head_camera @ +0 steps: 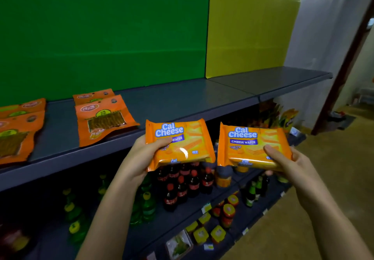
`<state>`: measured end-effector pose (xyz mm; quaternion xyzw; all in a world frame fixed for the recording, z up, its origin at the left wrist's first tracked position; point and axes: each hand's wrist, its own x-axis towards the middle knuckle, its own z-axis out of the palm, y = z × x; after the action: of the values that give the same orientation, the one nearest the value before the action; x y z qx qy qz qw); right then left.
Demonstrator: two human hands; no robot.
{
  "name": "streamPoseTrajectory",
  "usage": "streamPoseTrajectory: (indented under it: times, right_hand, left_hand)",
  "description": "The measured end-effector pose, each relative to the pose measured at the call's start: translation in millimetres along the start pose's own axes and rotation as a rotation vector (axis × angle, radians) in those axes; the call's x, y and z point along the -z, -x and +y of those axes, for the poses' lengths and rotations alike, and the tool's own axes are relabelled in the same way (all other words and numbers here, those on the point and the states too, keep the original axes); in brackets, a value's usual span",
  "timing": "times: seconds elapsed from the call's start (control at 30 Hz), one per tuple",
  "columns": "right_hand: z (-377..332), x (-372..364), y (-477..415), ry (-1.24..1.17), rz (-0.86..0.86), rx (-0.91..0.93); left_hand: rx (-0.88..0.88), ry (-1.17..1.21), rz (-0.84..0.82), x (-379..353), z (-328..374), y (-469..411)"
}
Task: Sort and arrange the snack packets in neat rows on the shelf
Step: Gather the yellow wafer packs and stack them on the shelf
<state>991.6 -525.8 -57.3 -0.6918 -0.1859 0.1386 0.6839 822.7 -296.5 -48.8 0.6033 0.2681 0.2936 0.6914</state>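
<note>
Both packs you hold read "Cal Cheese" in white-and-blue letters. The right pack (253, 144) shows "CHEESE WAFER" in full on its purple band, while on the left pack (182, 146) your thumb covers the first word. Your left hand (141, 155) pinches its pack at the lower left corner, thumb on the face and fingers beneath. Your right hand (291, 164) pinches the other at its lower right corner in the same way. The two sit side by side at mid-frame, apart and face up, in front of the edge of the grey shelf (182, 102) and not on it. At the left of the shelf lie orange pouches (105, 118) with clear windows showing brown strips, one overlapping another. More lie at the frame's left edge — their logos are too blurred to read. In the lower part of the frame, lower shelves hold red-capped cola bottles (186, 182), green bottles (147, 205) and yellow-lidded jars (202, 234). Behind stand a green panel (101, 37) and a yellow panel (249, 27).
</note>
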Motion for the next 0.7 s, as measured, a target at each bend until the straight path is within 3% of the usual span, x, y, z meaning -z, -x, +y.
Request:
streamPoseTrajectory:
  times: [0.43, 0.7]
  right_hand:
    - [-41, -23, -162, -0.031, -0.322, 0.105]
    - [-43, -89, -227, -0.004, -0.465, 0.136]
  left_hand:
    - [-0.118, 0.061, 0.344, -49, 42, -123]
    - [-0.024, 0.045, 0.509, -30, 55, -230]
